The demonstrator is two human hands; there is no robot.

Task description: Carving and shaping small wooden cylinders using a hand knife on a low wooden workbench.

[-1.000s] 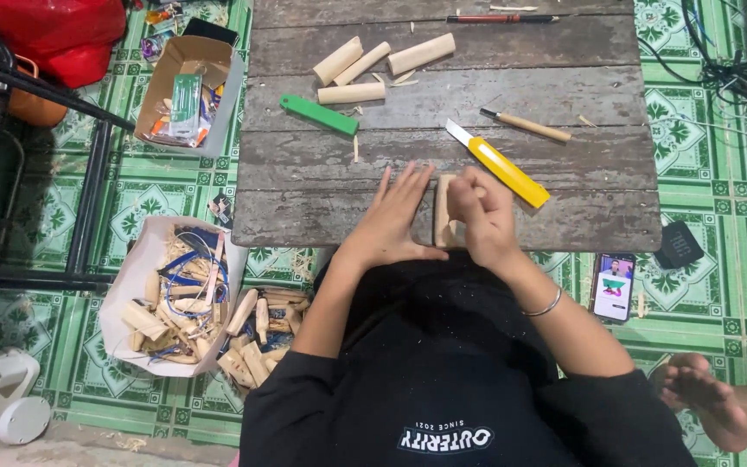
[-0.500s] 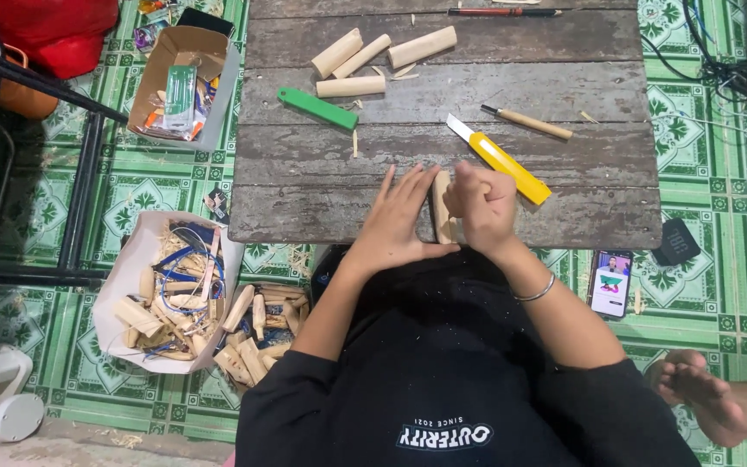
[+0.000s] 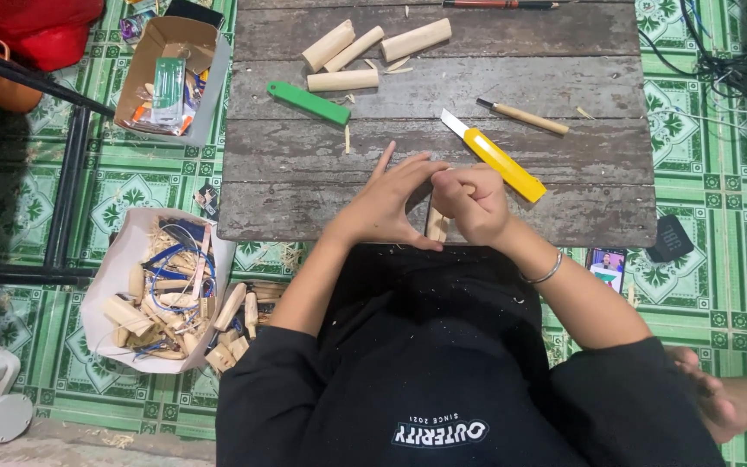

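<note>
A short piece of pale wood (image 3: 435, 223) is held upright at the near edge of the wooden table (image 3: 304, 186), roughly at the middle of that edge. Only its lower part is seen, between the two hands. The right hand (image 3: 470, 203) is closed into a fist around the upper part of the piece, with the knuckles turned toward the far edge. The left hand (image 3: 388, 206) is laid against the piece from the left, fingers spread wide and pointing toward the far edge, the thumb stretched along the near edge just below the wood. Whether anything else is gripped inside the right fist cannot be told.

Just beyond the right hand, a yellow utility knife (image 3: 496, 157) is laid diagonally, its blade extended toward the far left. Further on, toward the far right, a small wooden-handled carving tool (image 3: 525, 117) is placed. A green-handled tool (image 3: 308, 102) is set toward the left edge, and four cut wooden pegs (image 3: 343, 80) are grouped near the far edge, with shavings scattered around them.

On the tiled floor (image 3: 131, 186) off the left edge, an open cardboard box (image 3: 175, 73) is seen near the far corner, and a white bag of wood offcuts (image 3: 153, 294) near the near corner. A phone (image 3: 606, 266) is lying on the floor off the near right corner.
</note>
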